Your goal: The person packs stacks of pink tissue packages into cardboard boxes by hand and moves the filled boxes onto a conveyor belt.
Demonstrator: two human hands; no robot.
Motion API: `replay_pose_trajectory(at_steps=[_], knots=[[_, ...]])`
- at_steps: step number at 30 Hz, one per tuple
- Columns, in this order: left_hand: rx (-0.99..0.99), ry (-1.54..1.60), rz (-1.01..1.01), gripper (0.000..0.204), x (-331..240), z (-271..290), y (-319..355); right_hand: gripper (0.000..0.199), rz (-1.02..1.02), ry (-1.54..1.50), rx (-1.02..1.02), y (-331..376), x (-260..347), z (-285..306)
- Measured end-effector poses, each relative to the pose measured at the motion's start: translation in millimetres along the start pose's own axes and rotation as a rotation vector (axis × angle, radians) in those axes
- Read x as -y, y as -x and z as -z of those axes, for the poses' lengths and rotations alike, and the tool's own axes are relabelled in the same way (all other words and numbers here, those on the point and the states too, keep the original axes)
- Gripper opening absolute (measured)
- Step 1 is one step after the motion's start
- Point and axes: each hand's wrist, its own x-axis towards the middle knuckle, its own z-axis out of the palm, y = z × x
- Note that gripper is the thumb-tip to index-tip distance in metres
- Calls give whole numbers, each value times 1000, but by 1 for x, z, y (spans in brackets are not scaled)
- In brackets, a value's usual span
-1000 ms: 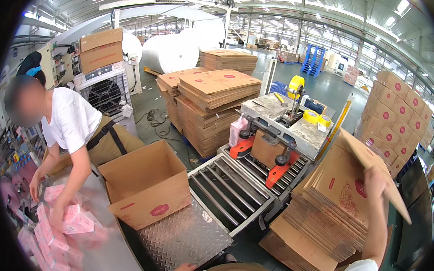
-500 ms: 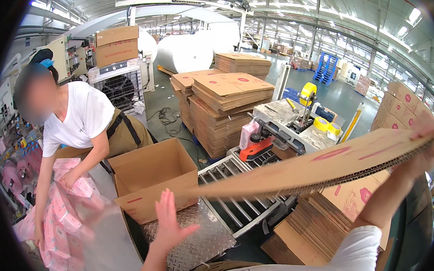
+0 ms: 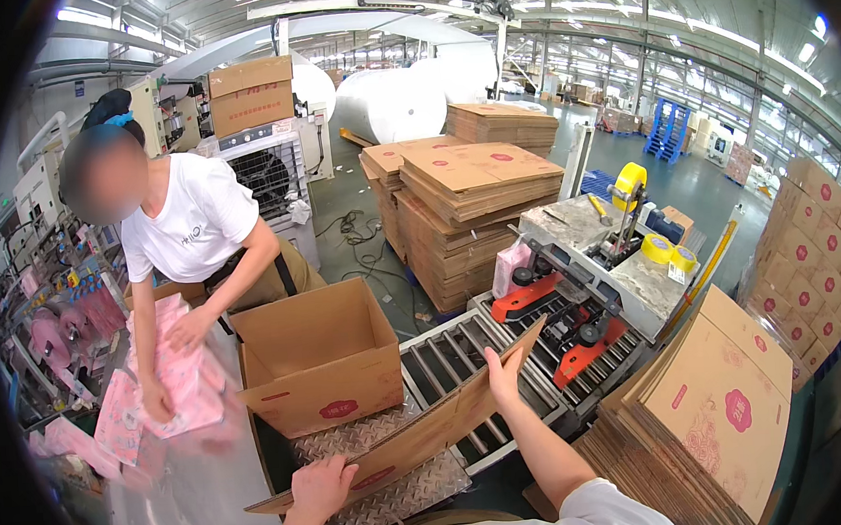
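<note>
A folded-flat brown cardboard box (image 3: 426, 428) slants across in front of me, above the roller conveyor and the metal tread plate (image 3: 411, 499). At its near left end, my left hand (image 3: 321, 488) is closed on the edge. My right hand (image 3: 507, 377) grips the far right end, thumb up along the board. Just beyond the flat box stands an erected carton (image 3: 318, 403) with its top open, printed with a dark red mark. The lower part of that carton's front is close behind the board.
A co-worker (image 3: 192, 219) at left handles pink soft packs (image 3: 181, 359) on a plastic-covered surface. Rollers (image 3: 446, 357) lead to a taping machine (image 3: 593, 242). Flat boxes are stacked at right (image 3: 709, 408) and at the back (image 3: 473, 177).
The flat box has swung down and left from the raised right hand. My left hand, open before, now holds its near end. The co-worker has moved the pink packs toward the carton.
</note>
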Motion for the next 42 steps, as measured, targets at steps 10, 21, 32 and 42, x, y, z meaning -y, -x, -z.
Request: replay_pose_trajectory(at_steps=[10, 21, 32, 42], knots=[[349, 136, 211, 43, 29, 16, -68, 81, -160, -193, 195, 24, 8, 46], [64, 629, 730, 33, 109, -47, -52, 67, 92, 1097, 1290, -9, 127, 97], [367, -266, -154, 75, -8, -172, -51, 98, -45, 824, 2165, 26, 83, 82], [-347, 123, -155, 28, -7, -27, -210, 86, 860, 953, 1284, -3, 9, 56]])
